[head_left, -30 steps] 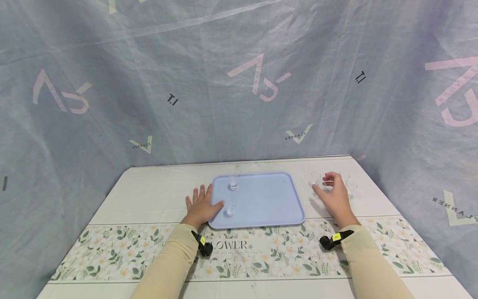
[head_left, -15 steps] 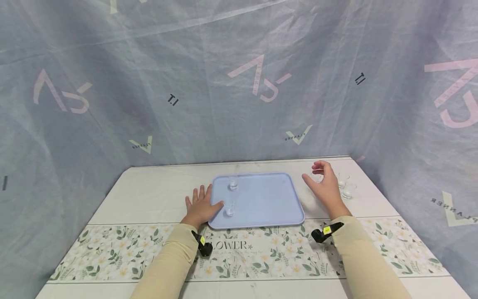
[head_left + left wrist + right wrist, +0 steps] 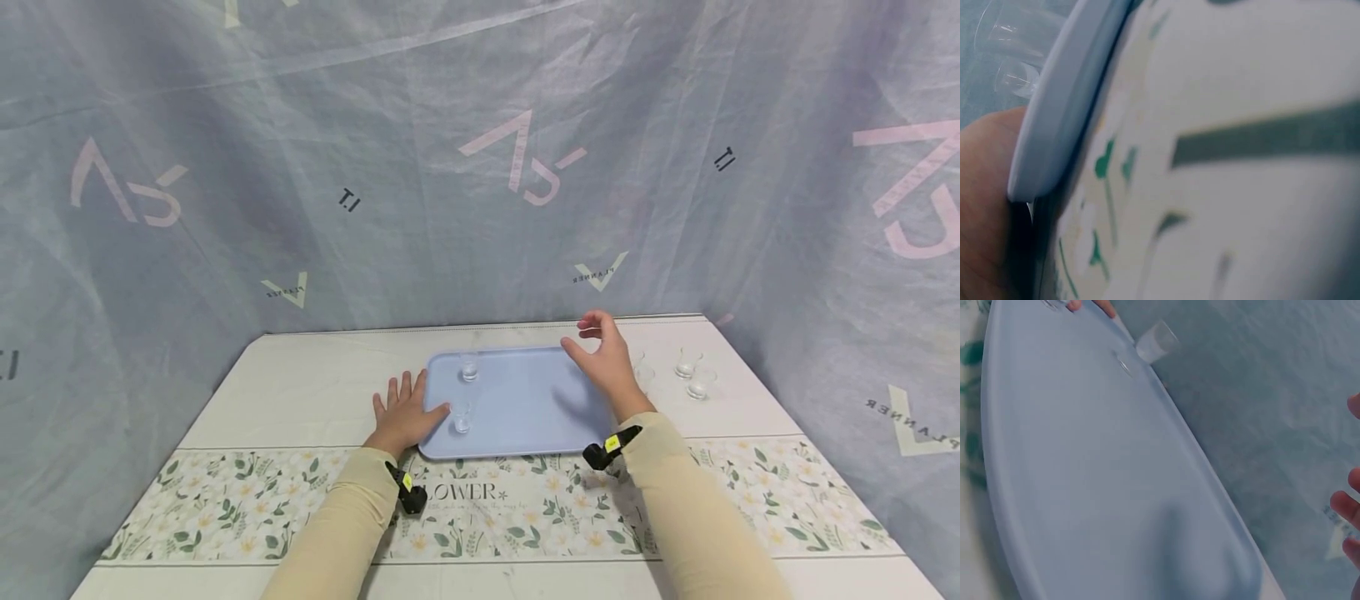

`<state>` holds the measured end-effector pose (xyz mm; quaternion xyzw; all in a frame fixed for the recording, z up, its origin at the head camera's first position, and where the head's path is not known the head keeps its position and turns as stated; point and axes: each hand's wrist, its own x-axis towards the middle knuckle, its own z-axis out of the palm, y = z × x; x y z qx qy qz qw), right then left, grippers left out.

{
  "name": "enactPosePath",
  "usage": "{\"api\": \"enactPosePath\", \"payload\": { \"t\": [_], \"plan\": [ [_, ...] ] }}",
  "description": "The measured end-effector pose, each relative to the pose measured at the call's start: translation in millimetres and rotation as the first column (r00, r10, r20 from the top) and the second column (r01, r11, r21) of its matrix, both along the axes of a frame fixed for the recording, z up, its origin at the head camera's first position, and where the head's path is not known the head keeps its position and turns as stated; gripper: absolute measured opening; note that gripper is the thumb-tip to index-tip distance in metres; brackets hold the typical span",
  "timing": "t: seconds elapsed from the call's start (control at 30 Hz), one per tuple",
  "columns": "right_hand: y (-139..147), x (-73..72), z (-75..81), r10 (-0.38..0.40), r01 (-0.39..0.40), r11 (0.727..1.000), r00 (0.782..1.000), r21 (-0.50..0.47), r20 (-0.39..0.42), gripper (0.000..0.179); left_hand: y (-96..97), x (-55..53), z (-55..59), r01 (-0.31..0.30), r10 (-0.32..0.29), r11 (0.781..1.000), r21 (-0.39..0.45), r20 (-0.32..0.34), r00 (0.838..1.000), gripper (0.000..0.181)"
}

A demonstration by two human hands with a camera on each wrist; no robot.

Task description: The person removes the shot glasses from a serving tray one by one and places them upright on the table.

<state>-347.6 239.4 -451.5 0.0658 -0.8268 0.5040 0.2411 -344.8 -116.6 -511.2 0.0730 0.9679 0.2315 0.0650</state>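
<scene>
In the head view, my left hand point(image 3: 405, 415) rests with fingers spread at the left edge of the pale blue tray point(image 3: 540, 400), its thumb over the rim. Near that thumb a small clear glass point(image 3: 462, 421) stands on the tray; another clear glass point(image 3: 469, 369) is behind it. My right hand point(image 3: 606, 357) hovers over the tray's back right corner, thumb and fingers curved apart. I see nothing between them. In the right wrist view, separated fingertips point(image 3: 1344, 505) show at the right edge. The left wrist view catches part of my hand point(image 3: 988, 194) against the tray rim.
To the tray's right stand clear glasses point(image 3: 686, 364), one of them partly hidden behind my right wrist. A white and floral cloth point(image 3: 300, 500) covers the table. Grey fabric point(image 3: 420, 167) hangs behind it and at both sides.
My right hand has moved left and back, from among the glasses to above the tray's right corner. My left hand, the tray and the two glasses on it have stayed in place.
</scene>
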Motion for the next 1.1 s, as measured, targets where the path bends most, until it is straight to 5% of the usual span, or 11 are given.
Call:
{"api": "enactPosePath", "payload": {
  "t": [0.47,1.1],
  "plan": [
    [-48.4,-25.8,-26.0,0.122,-0.113,0.990,0.988,-0.089,0.099,0.056,3.3,4.8,7.3,-0.016,0.015,0.999,-0.034,-0.025,1.000,0.088],
    [-103.6,-36.6,-44.2,0.246,-0.217,0.966,0.939,-0.142,0.239,0.058,2.5,-2.3,0.3,-0.022,0.022,0.998,-0.061,0.001,1.000,0.092]
  ]
}}
